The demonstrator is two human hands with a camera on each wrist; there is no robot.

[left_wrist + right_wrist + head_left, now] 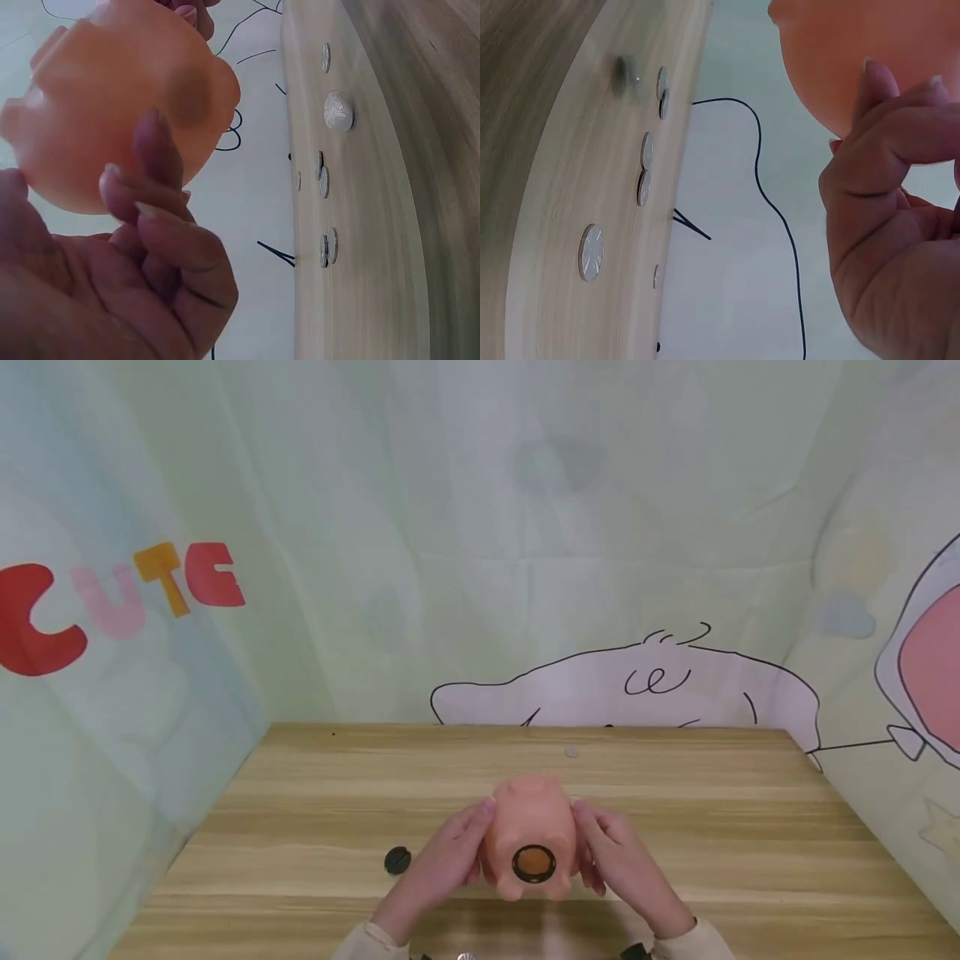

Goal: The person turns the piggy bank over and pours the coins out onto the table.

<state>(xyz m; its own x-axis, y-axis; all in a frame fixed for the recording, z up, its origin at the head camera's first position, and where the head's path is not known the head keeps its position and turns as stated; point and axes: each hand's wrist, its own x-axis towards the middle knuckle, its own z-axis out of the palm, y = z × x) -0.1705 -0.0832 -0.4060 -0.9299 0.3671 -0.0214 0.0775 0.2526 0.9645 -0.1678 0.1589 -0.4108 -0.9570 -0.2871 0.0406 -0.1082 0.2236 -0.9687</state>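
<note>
A pink-orange piggy bank [531,814] is held up above the table between both hands, its black-rimmed round opening [534,864] turned toward me. The left hand [447,853] grips its left side with the thumb up along it; in the left wrist view the curled fingers [191,247] lie against the bank [112,105]. On the opposite side the right hand [621,858] grips it, its fingers [885,142] bent against the bank [855,60] in the right wrist view. A dark round plug [397,860] lies on the table left of the left hand.
Several silver coins lie on the wooden table [315,810], including one coin [572,752] near the back edge and a larger coin [591,252]. A small blurred thing [626,76] shows above the tabletop. A printed curtain [337,527] stands behind the table.
</note>
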